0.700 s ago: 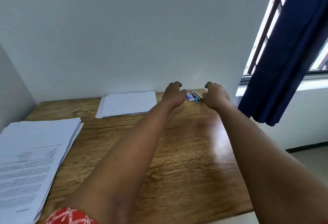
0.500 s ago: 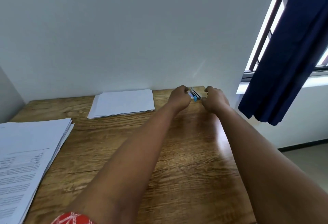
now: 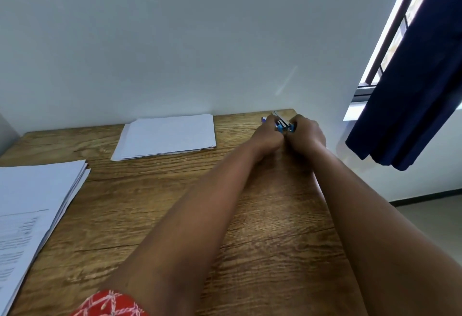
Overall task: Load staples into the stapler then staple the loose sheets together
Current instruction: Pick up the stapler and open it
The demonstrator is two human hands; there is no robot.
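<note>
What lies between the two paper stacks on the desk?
Bare wood of the desk; nothing sits between the far stack and the near stack, per the head view.

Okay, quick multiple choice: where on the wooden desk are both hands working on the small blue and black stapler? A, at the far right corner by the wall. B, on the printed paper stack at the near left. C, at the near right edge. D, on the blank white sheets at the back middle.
A: both the left hand and the right hand meet at the small blue and black stapler at the wooden desk's far right corner, against the wall.
</note>
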